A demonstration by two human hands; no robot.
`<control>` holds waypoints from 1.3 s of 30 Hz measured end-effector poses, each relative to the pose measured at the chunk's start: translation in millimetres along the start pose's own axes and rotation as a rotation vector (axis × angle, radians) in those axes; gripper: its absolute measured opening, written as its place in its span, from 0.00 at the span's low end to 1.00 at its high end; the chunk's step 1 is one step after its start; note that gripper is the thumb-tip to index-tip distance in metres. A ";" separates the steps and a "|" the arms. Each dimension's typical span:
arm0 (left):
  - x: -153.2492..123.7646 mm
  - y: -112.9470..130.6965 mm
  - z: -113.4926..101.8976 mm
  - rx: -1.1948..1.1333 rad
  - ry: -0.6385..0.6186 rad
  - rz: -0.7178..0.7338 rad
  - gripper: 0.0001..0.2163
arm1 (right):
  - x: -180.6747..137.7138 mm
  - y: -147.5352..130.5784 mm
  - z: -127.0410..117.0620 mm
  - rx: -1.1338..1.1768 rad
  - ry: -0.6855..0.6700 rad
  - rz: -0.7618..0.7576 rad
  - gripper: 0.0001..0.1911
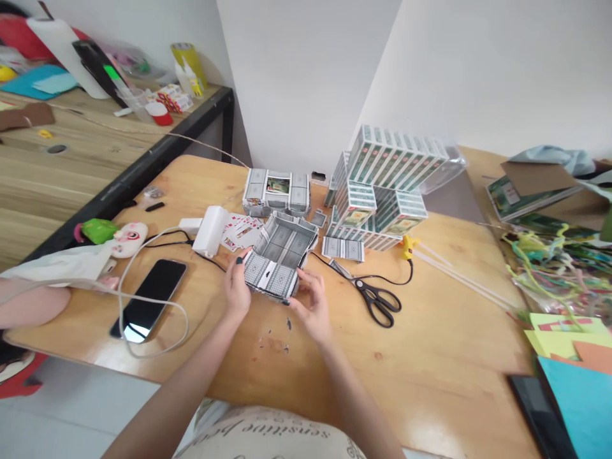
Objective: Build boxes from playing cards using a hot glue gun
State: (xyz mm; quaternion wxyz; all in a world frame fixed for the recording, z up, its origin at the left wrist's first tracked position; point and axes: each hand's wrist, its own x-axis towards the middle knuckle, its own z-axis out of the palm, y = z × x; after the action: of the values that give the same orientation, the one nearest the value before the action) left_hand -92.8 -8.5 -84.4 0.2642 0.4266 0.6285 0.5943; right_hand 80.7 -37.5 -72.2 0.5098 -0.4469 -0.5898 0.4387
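Note:
Between my two hands is a small open-topped box [282, 245] built from grey-backed playing cards, tilted a little above the table. My left hand [238, 287] grips its left side, thumb on the near corner. My right hand [312, 303] holds the near right corner, with the fingers along the side. Behind it stands another card-built box [301, 191], with a picture panel on top. Loose playing cards [241, 231] lie face up to the left. A joined strip of cards [343, 248] lies to the right, near black-handled scissors [377, 301].
Stacked green-and-white card packs [392, 172] rise at the back right. A yellow-tipped tool [408, 246] with a black cord and clear sticks [468, 278] lie right. Left are a phone [152, 298], a looped white cable [186, 319] and a white block [210, 231]. Another person's arm [36, 299] rests there.

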 end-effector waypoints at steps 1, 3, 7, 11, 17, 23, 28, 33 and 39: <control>-0.1 -0.7 0.4 0.003 -0.007 -0.008 0.19 | 0.8 0.8 -0.2 0.032 -0.005 0.023 0.22; -1.1 -1.3 -0.2 0.038 -0.019 0.005 0.19 | 2.5 1.7 0.8 0.073 0.018 0.085 0.18; -8.4 13.8 -11.5 0.281 0.045 0.199 0.18 | 2.4 -0.2 2.2 0.140 0.118 0.203 0.24; -18.8 58.5 -27.7 0.517 -0.295 0.590 0.25 | -3.1 -2.7 -7.0 0.169 -0.013 0.254 0.27; -10.7 99.5 -6.9 0.778 -0.762 0.669 0.37 | -8.9 0.5 -15.1 -0.013 -0.133 0.220 0.28; 4.3 83.4 33.2 0.866 -0.772 0.534 0.18 | -17.3 2.6 -6.4 0.106 0.026 0.253 0.27; 8.7 89.0 36.3 0.772 -0.799 0.426 0.15 | -15.2 -0.5 -3.4 0.242 0.066 0.372 0.28; 6.9 106.7 21.9 0.571 -0.804 0.342 0.18 | -4.1 -8.6 8.8 0.518 -0.055 0.445 0.24; -3.2 120.5 2.1 0.218 -0.816 0.325 0.20 | 2.3 -45.6 -1.1 0.559 0.081 0.323 0.27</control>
State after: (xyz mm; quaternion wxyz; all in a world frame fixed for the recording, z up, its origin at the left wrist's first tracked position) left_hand -62.7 -18.6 32.0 0.3472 0.7446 0.4566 0.3415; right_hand 78.0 -44.9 -27.2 0.5597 -0.3947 -0.3473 0.6406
